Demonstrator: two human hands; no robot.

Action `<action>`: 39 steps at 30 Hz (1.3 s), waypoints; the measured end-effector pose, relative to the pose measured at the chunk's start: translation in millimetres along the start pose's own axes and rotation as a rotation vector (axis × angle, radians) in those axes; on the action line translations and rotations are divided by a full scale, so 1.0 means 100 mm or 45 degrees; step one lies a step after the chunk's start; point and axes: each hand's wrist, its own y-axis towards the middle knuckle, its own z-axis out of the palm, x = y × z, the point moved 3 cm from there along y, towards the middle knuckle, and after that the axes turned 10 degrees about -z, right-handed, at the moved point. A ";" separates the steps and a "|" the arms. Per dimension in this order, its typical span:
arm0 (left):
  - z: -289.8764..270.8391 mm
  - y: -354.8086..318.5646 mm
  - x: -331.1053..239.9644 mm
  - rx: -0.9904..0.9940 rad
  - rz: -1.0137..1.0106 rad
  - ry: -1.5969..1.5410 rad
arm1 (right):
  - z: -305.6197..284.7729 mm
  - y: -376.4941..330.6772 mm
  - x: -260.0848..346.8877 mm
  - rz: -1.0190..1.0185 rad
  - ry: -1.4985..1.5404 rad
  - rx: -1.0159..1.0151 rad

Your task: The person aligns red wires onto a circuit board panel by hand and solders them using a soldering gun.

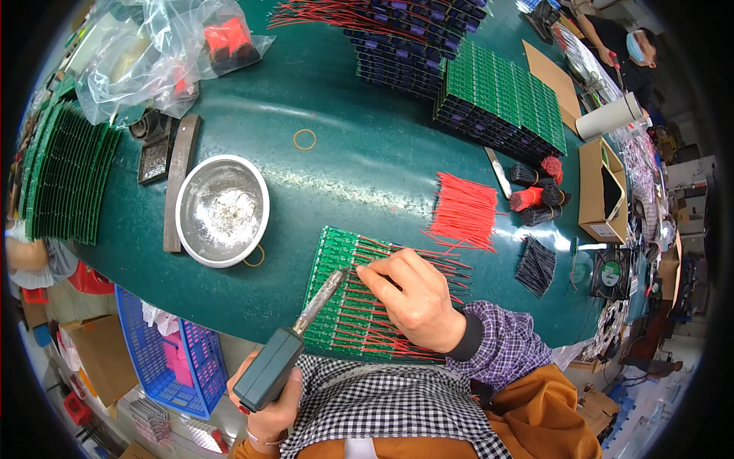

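A dark green soldering gun [274,369] is gripped in my left hand [279,415], its fingers wrapped round the handle. The metal tip reaches up and right to a green circuit board panel [324,264] at the table's near edge. My right hand [417,298] hovers over the panel in a pinch, its fingertips close beside the iron's tip. A thin red wire seems to be between them, its end partly hidden by the fingers. Rows of red wires [375,333] stick out rightward from the panel, some passing beneath my right hand.
A white-rimmed metal bowl [261,200] stands left beside a flat bar [182,183]. Loose red wires [463,212] and black wires [536,266] lie right. Stacked boards [501,96] stand at the back, more boards [73,172] far left. A masked person [623,57] works far right.
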 end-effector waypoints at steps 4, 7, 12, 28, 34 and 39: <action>0.00 0.00 -0.01 -0.008 0.032 0.024 | 0.01 0.00 0.00 0.002 0.000 -0.008; 0.02 0.02 0.00 -0.083 0.054 0.029 | 0.01 -0.01 -0.01 0.001 0.001 -0.005; 0.02 -0.01 -0.04 -0.188 -0.046 -0.108 | -0.01 -0.01 0.01 0.013 -0.001 0.001; -0.01 -0.10 -0.01 -0.270 0.055 0.027 | -0.02 -0.02 0.05 -0.047 -0.054 -0.067; -0.01 -0.11 0.01 -0.235 0.094 0.085 | -0.02 -0.02 0.10 -0.049 -0.043 -0.052; -0.03 -0.18 0.06 -0.134 0.198 0.281 | 0.00 -0.03 0.08 -0.043 -0.036 -0.016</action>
